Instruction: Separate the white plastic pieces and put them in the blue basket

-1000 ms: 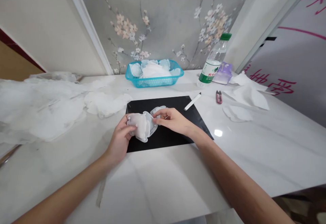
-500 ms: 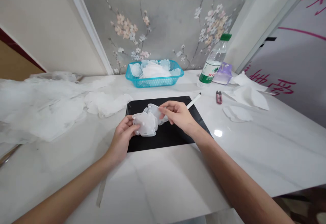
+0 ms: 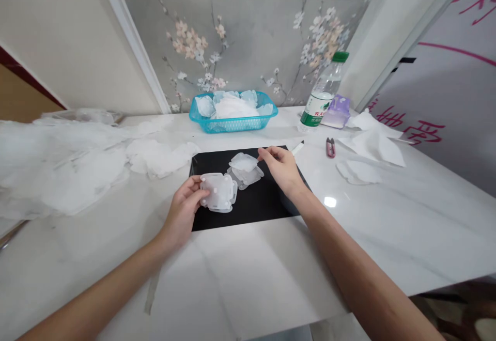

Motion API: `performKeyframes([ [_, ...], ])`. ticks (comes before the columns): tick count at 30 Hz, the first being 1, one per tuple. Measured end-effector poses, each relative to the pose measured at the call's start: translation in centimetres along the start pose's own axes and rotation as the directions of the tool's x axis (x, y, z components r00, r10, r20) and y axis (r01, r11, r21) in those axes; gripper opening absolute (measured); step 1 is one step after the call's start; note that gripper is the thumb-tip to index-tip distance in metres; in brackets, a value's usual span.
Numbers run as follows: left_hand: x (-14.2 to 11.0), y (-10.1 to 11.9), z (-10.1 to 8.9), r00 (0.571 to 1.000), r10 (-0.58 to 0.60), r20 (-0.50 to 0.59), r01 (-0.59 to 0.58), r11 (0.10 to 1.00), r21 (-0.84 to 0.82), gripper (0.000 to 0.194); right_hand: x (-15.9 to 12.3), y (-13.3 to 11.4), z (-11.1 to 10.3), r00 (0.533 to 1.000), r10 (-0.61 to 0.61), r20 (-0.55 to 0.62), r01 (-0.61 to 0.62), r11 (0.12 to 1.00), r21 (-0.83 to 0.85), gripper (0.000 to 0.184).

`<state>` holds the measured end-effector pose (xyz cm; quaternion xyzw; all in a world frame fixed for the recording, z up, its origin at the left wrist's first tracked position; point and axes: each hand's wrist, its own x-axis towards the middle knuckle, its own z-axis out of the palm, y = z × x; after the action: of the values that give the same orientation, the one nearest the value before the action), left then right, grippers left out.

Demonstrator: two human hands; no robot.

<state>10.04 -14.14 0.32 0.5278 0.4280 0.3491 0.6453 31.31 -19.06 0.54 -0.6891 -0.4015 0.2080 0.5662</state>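
Frosted pieces (image 3: 245, 163) lie on a black mat (image 3: 251, 206); flowered panel (image 3: 251, 31) behind marbled table (image 3: 251, 274).

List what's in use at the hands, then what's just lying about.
Apparently in use:
left hand, holding translucent white shape
right hand, near loose pieces
black board beneath

Apparently lying about:
bottle
purple packet
pink snips
white pen
blue basket

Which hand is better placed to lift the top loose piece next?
Probably the right hand: it is beside the top loose piece, while the left hand grips at least one other translucent piece.
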Motion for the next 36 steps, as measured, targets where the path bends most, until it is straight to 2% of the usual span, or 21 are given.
performKeyframes([
  [3, 0.0, 0.0, 0.1, 1.0, 0.013, 0.008, -0.013, 1.0, -0.001, 0.019, -0.6, -0.7, 0.3, 0.979, 0.0, 0.202, -0.01, 0.999, 0.049, 0.032],
  [7, 0.0, 0.0, 0.0, 1.0, 0.02, -0.001, -0.02, 1.0, -0.001, 0.021, -1.3, -1.3, 0.8, 0.859, -0.043, 0.51, 0.005, 0.997, 0.075, 0.025],
  [9, -0.1, -0.1, 0.0, 1.0, 0.016, -0.003, -0.016, 1.0, -0.009, 0.022, -1.5, -1.3, 0.9, 0.807, -0.028, 0.59, -0.013, 0.998, 0.066, 0.022],
  [11, -0.1, -0.1, 0.0, 1.0, 0.012, -0.002, -0.012, 1.0, -0.024, 0.022, -1.6, -1.2, 1.0, 0.778, -0.014, 0.628, -0.038, 0.997, 0.07, 0.021],
  [14, 0.0, 0.0, 0.1, 1.0, 0.024, -0.003, -0.024, 0.999, -0.035, 0.02, -1.5, -1.2, 0.9, 0.792, -0.016, 0.61, -0.066, 0.992, 0.112, 0.022],
  [19, 0.0, 0.0, 0.1, 0.996, 0.093, 0.016, -0.092, 0.995, -0.023, 0.012, -1.2, -1.6, 0.3, 0.868, -0.086, 0.489, -0.059, 0.96, 0.275, 0.027],
  [22, 0.0, 0.0, 0.1, 0.994, 0.107, -0.002, -0.107, 0.994, 0.002, 0.01, -1.0, -1.5, 0.1, 0.914, -0.049, 0.404, -0.017, 0.987, 0.158, 0.032],
  [26, -0.1, -0.1, 0.1, 0.993, 0.121, -0.002, -0.121, 0.993, 0.016, 0.011, -0.6, -0.7, 0.2, 0.979, -0.02, 0.201, 0.036, 0.996, -0.077, 0.034],
  [29, 0.0, -0.2, 0.0, 0.991, 0.133, -0.002, -0.132, 0.99, 0.044, 0.012, -0.3, -0.1, 0.2, 0.994, -0.018, 0.109, 0.032, 0.992, -0.123, 0.028],
  [32, 0.2, -0.5, -0.1, 0.989, 0.147, 0.004, -0.147, 0.988, 0.042, 0.013, -0.1, 0.2, 0.1, 0.998, 0.015, 0.069, -0.006, 0.992, -0.129, 0.027],
  [34, 0.2, -0.6, -0.2, 0.987, 0.159, 0.01, -0.159, 0.987, 0.027, 0.014, -0.1, 0.2, 0.1, 0.997, 0.015, 0.072, -0.007, 0.993, -0.115, 0.028],
  [36, 0.3, -0.6, -0.2, 0.986, 0.167, 0.006, -0.167, 0.986, 0.011, 0.014, -0.2, 0.0, 0.2, 0.992, 0.0, 0.128, 0.009, 0.997, -0.071, 0.033],
])
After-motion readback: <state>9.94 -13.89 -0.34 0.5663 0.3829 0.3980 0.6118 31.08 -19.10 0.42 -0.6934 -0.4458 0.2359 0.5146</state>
